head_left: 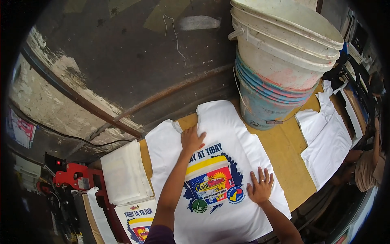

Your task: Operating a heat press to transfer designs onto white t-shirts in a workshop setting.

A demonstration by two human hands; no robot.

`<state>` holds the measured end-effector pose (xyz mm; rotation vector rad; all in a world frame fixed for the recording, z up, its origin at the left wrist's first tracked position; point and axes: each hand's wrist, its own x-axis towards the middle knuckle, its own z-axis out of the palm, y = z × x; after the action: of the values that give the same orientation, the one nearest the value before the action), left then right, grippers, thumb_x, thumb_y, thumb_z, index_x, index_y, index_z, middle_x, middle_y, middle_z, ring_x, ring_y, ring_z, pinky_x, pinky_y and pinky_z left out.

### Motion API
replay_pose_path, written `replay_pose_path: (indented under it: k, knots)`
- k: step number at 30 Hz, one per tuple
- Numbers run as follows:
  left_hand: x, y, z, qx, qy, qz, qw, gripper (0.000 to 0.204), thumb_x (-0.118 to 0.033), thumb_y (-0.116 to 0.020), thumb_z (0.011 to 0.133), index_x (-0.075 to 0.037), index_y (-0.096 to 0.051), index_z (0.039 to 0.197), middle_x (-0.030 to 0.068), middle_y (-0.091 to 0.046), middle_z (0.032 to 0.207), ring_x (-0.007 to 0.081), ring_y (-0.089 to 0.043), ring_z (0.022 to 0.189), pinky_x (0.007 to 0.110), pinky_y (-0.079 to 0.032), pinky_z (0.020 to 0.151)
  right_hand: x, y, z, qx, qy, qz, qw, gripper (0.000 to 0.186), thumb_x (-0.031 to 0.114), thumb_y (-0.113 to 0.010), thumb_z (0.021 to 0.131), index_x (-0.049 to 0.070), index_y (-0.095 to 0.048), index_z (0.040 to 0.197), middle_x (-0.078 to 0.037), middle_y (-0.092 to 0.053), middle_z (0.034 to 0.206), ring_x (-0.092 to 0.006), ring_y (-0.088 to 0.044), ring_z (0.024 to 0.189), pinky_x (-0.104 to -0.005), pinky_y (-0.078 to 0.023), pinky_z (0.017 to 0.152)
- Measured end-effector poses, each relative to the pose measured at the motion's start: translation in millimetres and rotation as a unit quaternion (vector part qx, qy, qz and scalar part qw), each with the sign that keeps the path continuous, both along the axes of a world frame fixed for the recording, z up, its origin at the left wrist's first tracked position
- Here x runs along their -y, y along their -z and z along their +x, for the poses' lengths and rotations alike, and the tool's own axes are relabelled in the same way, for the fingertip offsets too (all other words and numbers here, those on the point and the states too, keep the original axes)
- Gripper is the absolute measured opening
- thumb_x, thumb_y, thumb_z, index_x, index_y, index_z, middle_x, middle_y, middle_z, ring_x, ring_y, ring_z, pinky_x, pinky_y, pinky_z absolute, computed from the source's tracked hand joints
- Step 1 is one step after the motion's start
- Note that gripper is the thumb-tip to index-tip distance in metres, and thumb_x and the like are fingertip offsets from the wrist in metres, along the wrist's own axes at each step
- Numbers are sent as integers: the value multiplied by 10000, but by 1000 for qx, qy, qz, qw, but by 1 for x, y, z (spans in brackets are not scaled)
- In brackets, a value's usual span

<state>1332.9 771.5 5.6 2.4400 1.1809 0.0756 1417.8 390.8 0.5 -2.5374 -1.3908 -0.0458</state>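
Note:
A white T-shirt (260, 162) lies spread on a brown board (266, 142), its collar end pointing away from me. Its front carries a colourful print (211, 183) of a paint bucket with dark blue splashes and round badges. Near the collar, my left hand (191, 140) rests on the cloth, fingers extended and thumb apart, with a small orange-red spot beside the thumb. My left forearm covers part of the shirt. To the right of the print, my right hand (261, 186) lies flat on the fabric with its fingers spread.
A tall stack of used buckets (280, 61) stands behind the shirt. More white shirts (325, 142) lie at right, near another person (367, 171). At left are a white stack (126, 171), a mirror-printed sheet (138, 217) and a red press machine (77, 177).

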Motion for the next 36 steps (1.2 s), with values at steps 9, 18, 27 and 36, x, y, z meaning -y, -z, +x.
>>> replay_pose_path:
  k: [9, 18, 27, 36]
  knots:
    - [-61, 35, 18, 63, -38, -241, 968, 875, -471, -709, 772, 60, -402, 1396, 255, -505, 1361, 325, -527, 1241, 342, -404, 1033, -7, 1, -1, 6, -14, 6, 1000, 506, 359, -537, 835, 147, -585, 1292, -173, -392, 1455, -414, -268, 1371, -606, -155, 1099]
    - [84, -9, -56, 90, 28, 174, 980, 648, -285, -630, 846, -3, -415, 1389, 251, -332, 1467, 441, -236, 1390, 576, -163, 1124, 4, 2, 3, -7, -1, 7, 1000, 511, 399, -515, 866, 180, -555, 1327, -160, -397, 1459, -409, -289, 1365, -643, -178, 1080]
    - [338, -32, -263, -44, -83, 103, 990, 671, -280, -575, 855, 39, -367, 1408, 324, -206, 1507, 506, -150, 1407, 622, -113, 1119, -31, -9, 15, -68, -22, -58, 996, 499, 354, -560, 823, 80, -583, 1240, -184, -480, 1365, -405, -309, 1365, -671, -137, 1097]
    - [446, 11, -332, -153, -201, 103, 962, 704, -308, -519, 884, -9, -279, 1475, 268, -148, 1554, 491, -130, 1420, 615, -147, 1113, -139, 16, 100, -54, -133, -97, 985, 744, 602, -307, 947, 173, -161, 1538, -91, -182, 1590, -311, -172, 1459, -532, -102, 1170]
